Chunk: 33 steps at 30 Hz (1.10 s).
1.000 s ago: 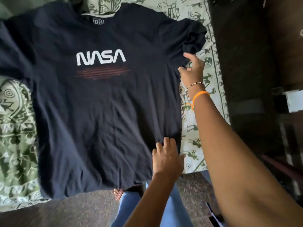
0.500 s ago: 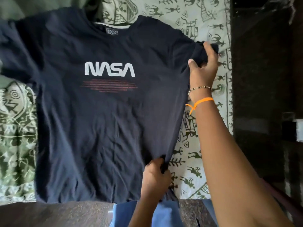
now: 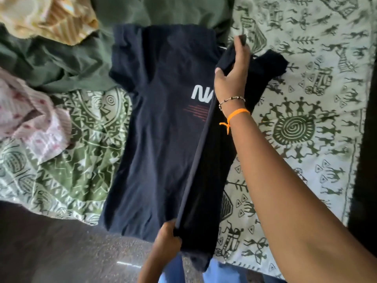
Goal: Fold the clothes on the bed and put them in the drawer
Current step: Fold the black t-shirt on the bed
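Two hands hold the dark shirt [image 3: 163,139] on the bed sheet [image 3: 306,139]. The right hand [image 3: 231,76] pinches the shoulder and the left hand [image 3: 169,234] pinches the hem. I think both should lay that side over flat, with its edge straight and the sleeve [image 3: 271,62] tucked in.

A printed bedsheet [image 3: 306,139] covers the bed, pale green with dark green folk figures, carts, triangles and a spiral sun ringed by dancers. Toward the left its pattern turns to deeper green with zigzags and circles. Below the bed's near edge lies a dark speckled stone floor [image 3: 71,252], with a small bright glint on it. Along the far right edge runs a dark strip [image 3: 367,180], too dim to make out. The person's blue trousers [image 3: 220,272] show at the bottom.
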### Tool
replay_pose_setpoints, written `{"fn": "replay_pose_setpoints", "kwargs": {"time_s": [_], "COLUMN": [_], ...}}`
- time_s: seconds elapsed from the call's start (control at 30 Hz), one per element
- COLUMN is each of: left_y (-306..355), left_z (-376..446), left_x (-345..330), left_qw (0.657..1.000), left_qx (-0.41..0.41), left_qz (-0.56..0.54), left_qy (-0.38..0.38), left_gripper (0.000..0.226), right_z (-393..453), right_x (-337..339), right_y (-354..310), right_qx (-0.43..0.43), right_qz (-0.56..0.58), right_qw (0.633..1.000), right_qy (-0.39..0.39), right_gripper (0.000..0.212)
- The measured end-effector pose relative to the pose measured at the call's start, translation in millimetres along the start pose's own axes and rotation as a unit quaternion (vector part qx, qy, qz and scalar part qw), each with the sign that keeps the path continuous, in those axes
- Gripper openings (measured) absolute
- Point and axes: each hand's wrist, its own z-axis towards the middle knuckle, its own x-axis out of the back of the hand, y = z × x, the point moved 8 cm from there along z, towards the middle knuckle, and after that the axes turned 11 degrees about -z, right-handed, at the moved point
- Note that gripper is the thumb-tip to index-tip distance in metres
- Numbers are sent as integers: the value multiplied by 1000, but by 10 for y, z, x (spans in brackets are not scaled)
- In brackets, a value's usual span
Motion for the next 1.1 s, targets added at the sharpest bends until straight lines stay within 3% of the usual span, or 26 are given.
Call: {"fn": "replay_pose_setpoints", "kwargs": {"time_s": [0.13,0.2,0.27,0.33,0.47,0.57,0.7,0.83,0.93,1.0,1.1], "left_y": [-161,-269,-384,-467,-568,-566,-468,-176,-18,45,42], "left_z": [108,177,208,203,281,287,215,288,442,490,472], "left_x": [535,758,959,1130,1268,1273,1250,1203,1216,1231,1272], "left_qw": [998,996,991,985,984,984,981,980,979,976,966], "left_qx": [-2,7,26,33,38,42,25,-69,-101,-115,-108], "left_qz": [-35,3,40,13,6,13,-8,-5,-13,-23,-33], "left_qy": [61,87,127,167,174,170,192,186,176,183,231], "left_gripper": [34,29,28,24,40,44,33,33,23,13,21], "right_z": [5,-38,-127,-192,-339,-365,-151,200,291,332,340], "right_x": [-590,-1092,-1535,-1703,-1608,-1617,-1703,-1657,-1569,-1459,-1384], "right_y": [-428,-510,-437,-310,-195,-131,-292,-306,-214,-287,-631], "right_qx": [69,98,111,83,80,124,169,105,72,93,204], "right_qz": [-21,-59,-132,-161,-158,-230,-301,-372,-454,-441,-324], "right_qw": [997,986,952,937,957,937,919,914,880,889,924], "right_qy": [-14,-118,-252,-298,-230,-233,-189,-121,-120,-79,8], "right_gripper": [71,73,72,68,64,66,73,60,41,34,36]}}
